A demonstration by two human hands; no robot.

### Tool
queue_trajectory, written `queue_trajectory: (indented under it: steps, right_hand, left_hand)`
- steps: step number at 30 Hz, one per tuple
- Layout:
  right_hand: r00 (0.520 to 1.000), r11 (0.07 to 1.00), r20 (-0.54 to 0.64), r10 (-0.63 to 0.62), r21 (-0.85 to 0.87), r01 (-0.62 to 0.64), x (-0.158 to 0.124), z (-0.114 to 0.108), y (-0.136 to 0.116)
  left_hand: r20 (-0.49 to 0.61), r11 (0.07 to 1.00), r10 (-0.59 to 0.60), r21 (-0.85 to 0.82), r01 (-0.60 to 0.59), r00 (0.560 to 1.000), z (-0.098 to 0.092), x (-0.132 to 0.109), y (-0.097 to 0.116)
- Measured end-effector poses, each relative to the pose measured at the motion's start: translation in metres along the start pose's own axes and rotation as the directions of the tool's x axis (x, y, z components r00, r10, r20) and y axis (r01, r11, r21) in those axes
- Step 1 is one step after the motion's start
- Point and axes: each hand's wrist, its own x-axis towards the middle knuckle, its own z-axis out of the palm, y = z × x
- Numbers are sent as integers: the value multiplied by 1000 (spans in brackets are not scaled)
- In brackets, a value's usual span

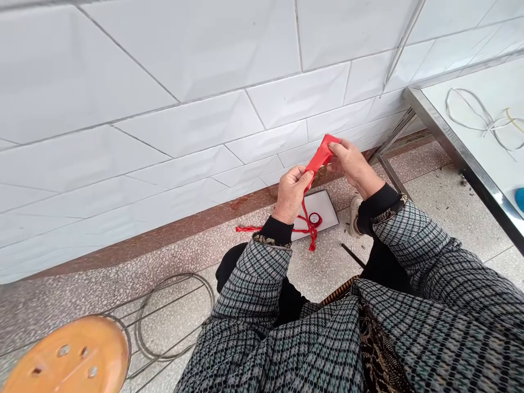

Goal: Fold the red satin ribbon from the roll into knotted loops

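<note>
A flat, folded length of red ribbon (317, 157) is stretched between my two hands, in front of the tiled wall. My left hand (290, 191) pinches its lower end between thumb and fingers. At the upper end, my right hand (352, 164) grips it with the thumb on top. Below my hands, a white board with a dark edge (327, 206) lies on the floor. On it sits a small red roll with a white round centre (315, 219). Twisted red strips (305, 228) spread over the board and past its left side; one rises toward my left hand.
At lower left stands an orange round stool (69, 357) with holes in its seat, beside wire rings and rods (174, 316). A metal-framed table (458, 142) on the right bears a white cord (487, 123) and something blue (519, 199). A dark stick (352, 255) lies near my feet.
</note>
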Motion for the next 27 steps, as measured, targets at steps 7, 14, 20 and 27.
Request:
queue_trajectory:
  steps: [7, 14, 20, 27]
  right_hand:
    - [985, 980, 135, 106, 154, -127, -3, -3, 4]
    - [907, 910, 278, 316, 181, -372, -7, -2, -2]
    - [782, 879, 489, 387, 62, -473, -10, -6, -8]
    - [762, 918, 545, 351, -39, -395, -11, -11, -2]
  left_hand:
    - [140, 995, -100, 39, 95, 985, 3, -5, 0]
    - [21, 986, -34, 164, 30, 999, -6, 2, 3]
    - [253, 990, -75, 137, 41, 964, -22, 2, 11]
    - [288, 994, -107, 36, 101, 952, -22, -1, 10]
